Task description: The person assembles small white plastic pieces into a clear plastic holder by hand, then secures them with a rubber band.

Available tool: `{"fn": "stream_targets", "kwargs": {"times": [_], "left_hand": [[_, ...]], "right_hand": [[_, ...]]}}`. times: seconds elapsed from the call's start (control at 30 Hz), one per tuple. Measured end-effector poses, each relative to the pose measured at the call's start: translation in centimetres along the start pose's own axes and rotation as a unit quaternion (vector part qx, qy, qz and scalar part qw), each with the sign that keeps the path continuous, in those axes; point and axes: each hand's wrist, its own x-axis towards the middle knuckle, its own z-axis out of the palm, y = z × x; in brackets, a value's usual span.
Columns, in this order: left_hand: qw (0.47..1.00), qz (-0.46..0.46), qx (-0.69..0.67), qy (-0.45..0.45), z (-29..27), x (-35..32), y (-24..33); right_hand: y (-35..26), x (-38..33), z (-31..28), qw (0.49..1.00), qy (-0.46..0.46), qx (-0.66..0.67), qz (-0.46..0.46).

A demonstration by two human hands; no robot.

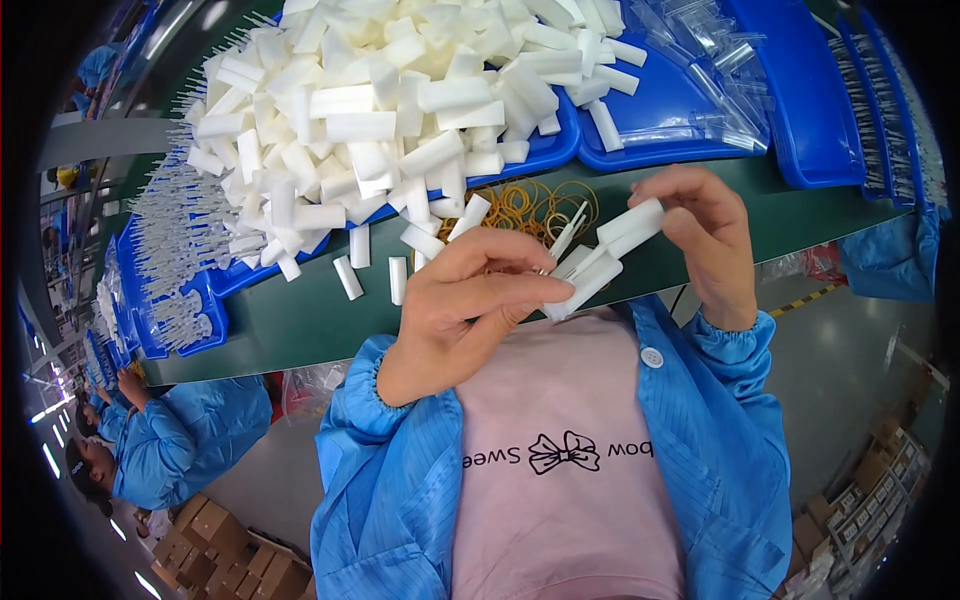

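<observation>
My left hand (pixel 470 310) is closed, pinching a white foam piece (pixel 592 280) in front of my chest. Thin white plastic sticks (pixel 568 228) poke up beside its fingertips; their lower ends are hidden. A second white foam block (pixel 632 229) sits at a tilt just above the first, touching or nearly touching it. The thumb and fingers of my right hand (pixel 708 235) are closed on this block's far right end. Behind both hands lies a tangle of yellow rubber bands (pixel 520 208) on the green table (pixel 300 325).
A large heap of white foam blocks (pixel 360 127) fills a blue tray. To its right, another blue tray (pixel 680 150) holds clear plastic sleeves (pixel 735 85). Many thin white-tipped parts (pixel 175 240) lie at the left. A co-worker in blue (pixel 190 440) sits at the left.
</observation>
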Motion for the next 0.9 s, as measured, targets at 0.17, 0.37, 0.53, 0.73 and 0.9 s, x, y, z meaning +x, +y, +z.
{"fn": "stream_targets", "kwargs": {"times": [0.17, 0.37, 0.53, 0.73, 0.9], "left_hand": [[0.999, 0.037, -0.022, 0.026, 0.6, 0.7, -0.5], [0.993, -0.044, -0.04, 0.1, 0.5, 0.9, 0.0], [0.995, -0.048, -0.048, 0.077, 0.7, 0.4, -0.5], [0.984, -0.103, -0.071, 0.13, 0.8, 0.3, -0.5], [0.983, -0.091, -0.055, 0.151, 1.0, 0.3, -0.5]], "right_hand": [[0.4, 0.0, 2.2, 0.997, 0.023, 0.03, 0.068], [0.9, -0.6, 3.0, 0.997, 0.017, -0.049, -0.065], [-0.3, 0.6, 2.3, 0.995, -0.001, -0.078, -0.056], [1.1, 5.9, -1.6, 0.886, 0.129, -0.435, -0.099], [2.0, 7.8, -2.7, 0.788, 0.024, -0.613, -0.057]]}}
